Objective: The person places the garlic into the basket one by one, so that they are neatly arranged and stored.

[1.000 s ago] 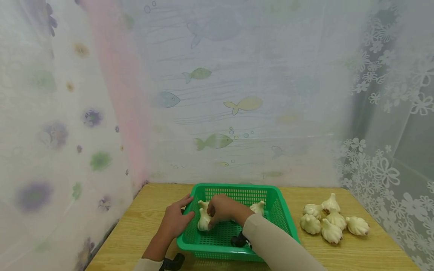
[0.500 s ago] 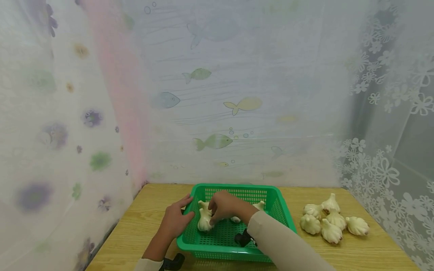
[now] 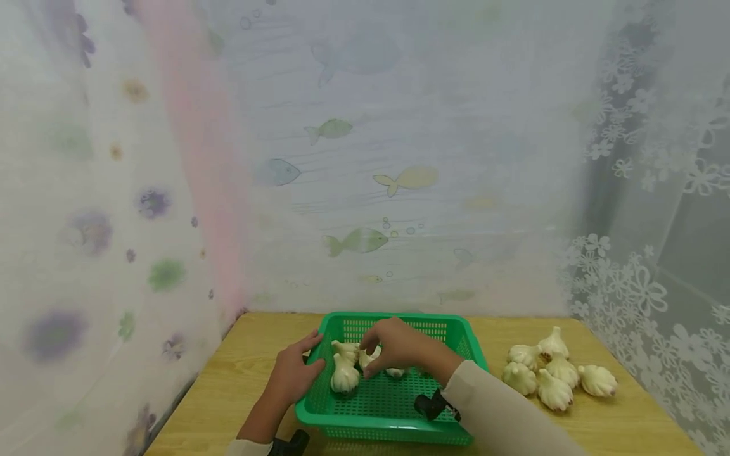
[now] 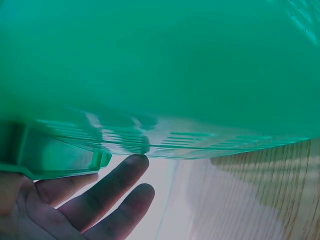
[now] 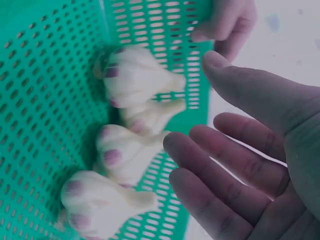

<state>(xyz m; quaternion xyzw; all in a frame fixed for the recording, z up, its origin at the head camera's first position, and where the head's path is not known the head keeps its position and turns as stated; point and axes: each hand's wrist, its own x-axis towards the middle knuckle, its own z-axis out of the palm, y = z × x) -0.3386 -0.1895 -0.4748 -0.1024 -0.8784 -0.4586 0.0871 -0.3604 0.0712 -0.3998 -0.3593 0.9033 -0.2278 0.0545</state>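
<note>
Inside the green basket [image 3: 399,424] several pale garlic bulbs [image 5: 135,75] with purplish root ends lie close together. My left hand [image 3: 295,370] holds the basket's left rim, thumb over the edge; in the left wrist view its other fingers [image 4: 107,192] extend along the outer side, apart from one another. Above the bulbs hovers my right hand [image 3: 396,345], fingers and thumb spread with nothing between them, as the right wrist view shows. One upright bulb [image 3: 345,375] stands at the basket's left side. My right hand and forearm hide part of the basket's inside.
To the right of the basket, several more garlic bulbs [image 3: 557,370] sit in a group on the wooden table [image 3: 262,335]. Patterned translucent curtains [image 3: 365,190] hang behind the table and along both sides.
My right hand has left the upright bulb and moved a little to the right, its fingers spreading and uncovering bulbs behind. My left hand has stayed on the rim.
</note>
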